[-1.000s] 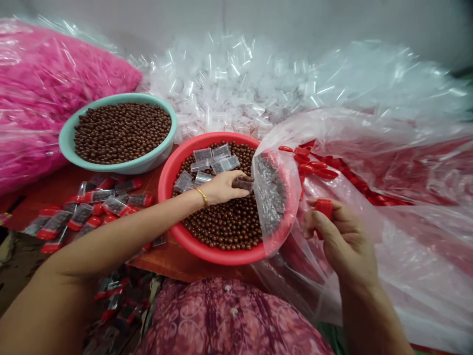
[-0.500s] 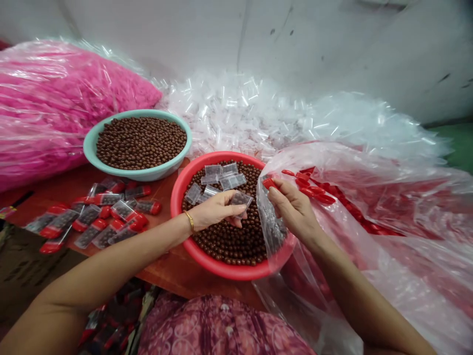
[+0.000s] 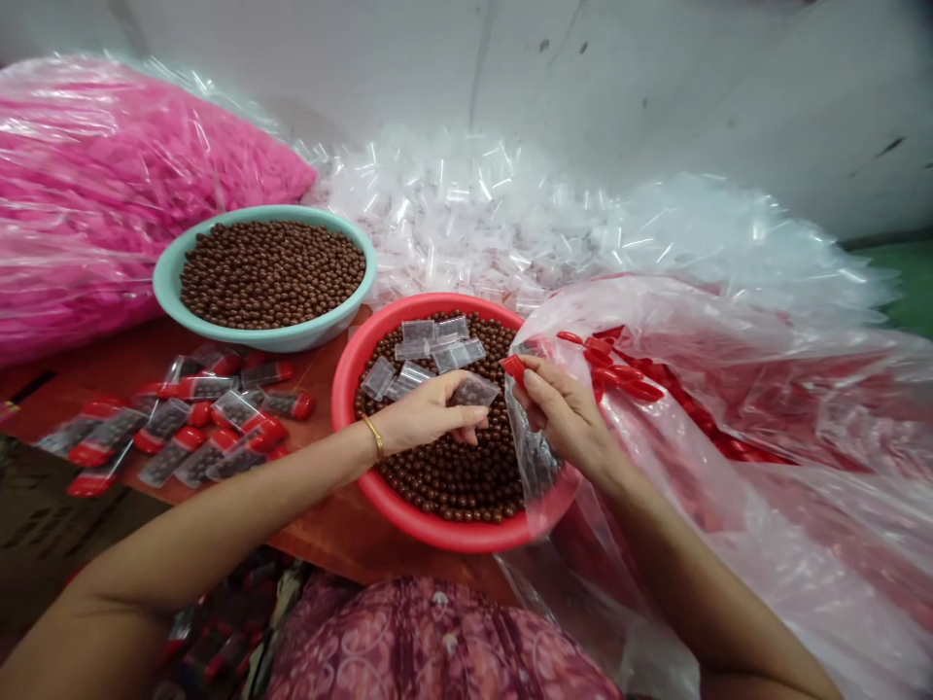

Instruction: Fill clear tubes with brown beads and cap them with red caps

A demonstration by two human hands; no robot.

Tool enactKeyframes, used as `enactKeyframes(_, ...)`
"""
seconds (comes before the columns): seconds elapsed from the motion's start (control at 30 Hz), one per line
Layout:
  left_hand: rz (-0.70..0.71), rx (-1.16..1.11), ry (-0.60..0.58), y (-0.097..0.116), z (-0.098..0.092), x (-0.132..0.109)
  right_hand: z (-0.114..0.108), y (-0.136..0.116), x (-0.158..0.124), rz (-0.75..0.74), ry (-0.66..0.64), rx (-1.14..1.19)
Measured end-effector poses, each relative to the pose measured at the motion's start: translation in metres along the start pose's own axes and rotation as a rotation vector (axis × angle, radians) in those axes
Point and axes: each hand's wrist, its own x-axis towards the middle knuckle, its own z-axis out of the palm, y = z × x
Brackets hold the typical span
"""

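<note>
My left hand (image 3: 427, 416) is closed on a small clear plastic case (image 3: 473, 391) filled with brown balls, held just above the red basin (image 3: 350, 389) of brown balls. My right hand (image 3: 565, 413) pinches a red cap (image 3: 514, 367) right beside the open end of that case. Several empty clear cases (image 3: 427, 350) lie on the brown balls at the basin's far side.
A teal basin (image 3: 171, 282) of brown balls stands at the back left. Filled, red-capped cases (image 3: 182, 418) lie on the wooden table at left. A clear bag of red caps (image 3: 729, 408) spreads to the right, a heap of clear cases (image 3: 510, 224) behind, a pink bag (image 3: 109, 185) far left.
My right hand has carried the red cap from the bag at the right up to the case in my left hand. My left hand lifted the filled case off the balls.
</note>
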Motion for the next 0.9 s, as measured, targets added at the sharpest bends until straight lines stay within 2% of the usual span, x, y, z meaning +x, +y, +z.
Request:
enactKeyframes(0.1, 0.050, 0.114, 0.014, -0.002, 0.003, -0.001, 0.001, -0.003, -0.001, 0.003, -0.038, 0.006)
enactKeyframes(0.23, 0.086, 0.299, 0.026, 0.000, 0.005, -0.003, 0.007, -0.005, -0.002, -0.077, -0.126, -0.107)
enactKeyframes(0.43, 0.194, 0.548, 0.202, 0.001, 0.002, -0.007, 0.012, 0.003, -0.004, -0.251, -0.109, -0.298)
enactKeyframes(0.57, 0.182, 0.533, 0.183, 0.000, 0.005, -0.007, 0.012, 0.003, -0.011, -0.359, -0.147, -0.370)
enactKeyframes(0.77, 0.236, 0.374, 0.153, 0.001, 0.011, 0.000, 0.024, 0.000, -0.012, -0.285, 0.035, -0.173)
enactKeyframes(0.9, 0.231, 0.430, 0.216, 0.003, 0.008, 0.000, 0.019, -0.001, -0.005, -0.288, 0.095, -0.225)
